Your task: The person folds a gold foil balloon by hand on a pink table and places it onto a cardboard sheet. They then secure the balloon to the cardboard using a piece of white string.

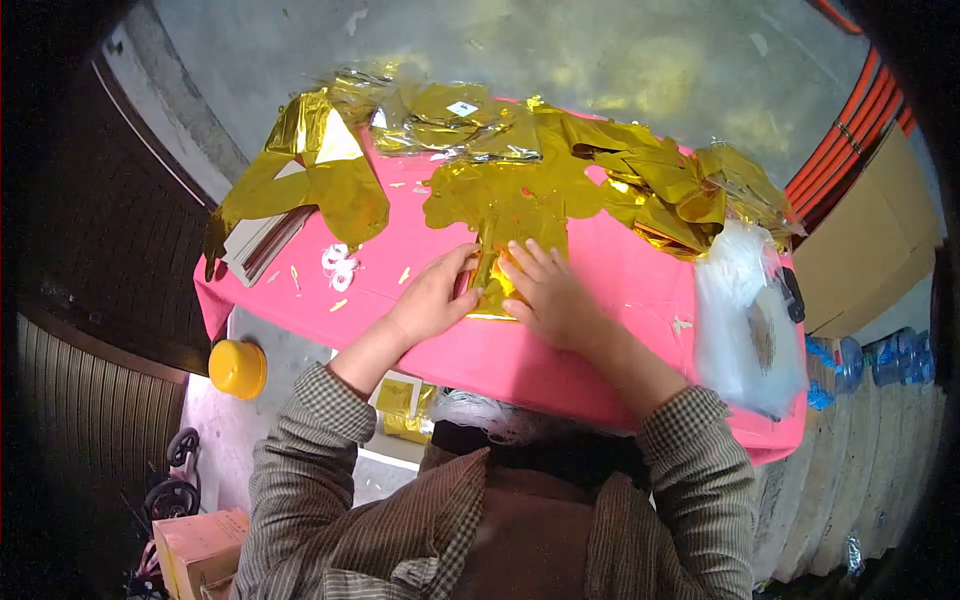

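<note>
A flat, shiny gold foil balloon [530, 205] lies uninflated on the pink-covered table in front of me, its narrow lower part nearest my body. My left hand [438, 292] rests at the left edge of that lower part, thumb apart from the curved fingers. On its right side my right hand [548, 295] lies flat on the foil with the fingers spread. Both hands touch the foil, and part of its lower end is hidden under them. Another gold foil piece [345, 190] is draped over the table's left end.
Clear bags of folded gold foil [450, 115] lie along the far edge. More crumpled foil [660, 190] is heaped at right, beside clear plastic bags [745, 320]. White ribbon rolls [340, 265] and scraps dot the pink cloth [400, 220]. A yellow container [237, 369] stands below left.
</note>
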Available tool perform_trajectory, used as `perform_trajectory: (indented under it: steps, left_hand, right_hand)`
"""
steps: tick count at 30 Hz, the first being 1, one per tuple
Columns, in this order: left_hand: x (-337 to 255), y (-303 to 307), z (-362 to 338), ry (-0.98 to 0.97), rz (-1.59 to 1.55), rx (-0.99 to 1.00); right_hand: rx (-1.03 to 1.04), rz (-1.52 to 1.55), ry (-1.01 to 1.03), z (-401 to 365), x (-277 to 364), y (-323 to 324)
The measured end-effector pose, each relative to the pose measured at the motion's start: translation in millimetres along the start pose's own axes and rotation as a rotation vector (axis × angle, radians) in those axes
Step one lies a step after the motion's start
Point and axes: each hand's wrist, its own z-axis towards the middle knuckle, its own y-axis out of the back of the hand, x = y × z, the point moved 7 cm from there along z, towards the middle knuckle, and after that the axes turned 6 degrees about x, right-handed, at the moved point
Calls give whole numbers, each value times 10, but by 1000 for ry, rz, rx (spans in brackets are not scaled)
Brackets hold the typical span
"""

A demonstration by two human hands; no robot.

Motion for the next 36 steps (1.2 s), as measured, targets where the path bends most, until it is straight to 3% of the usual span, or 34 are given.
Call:
perform_trajectory:
  steps: [4, 14, 17, 20, 22, 26, 36]
  left_hand:
    - [-29, 8, -1, -17, 3, -7]
    - [91, 13, 31, 36, 11, 69]
    - [211, 7, 65, 3, -242, 62]
    - [214, 140, 13, -45, -412, -91]
    - [288, 160, -141, 215, -175, -8]
    - [-30, 98, -385, 22, 3, -101]
    - [-43, -45, -355, 194, 92, -110]
  right_hand:
    - [161, 3, -25, -26, -5, -165]
    - [186, 13, -22, -50, -7, -209]
    - [190, 10, -28, -57, -9, -212]
    - [169, 15, -40, -68, -23, -225]
    - [172, -10, -33, -61, -22, -218]
    - [171, 1, -42, -53, -6, -211]
    - [135, -25, -36, -70, -31, -220]
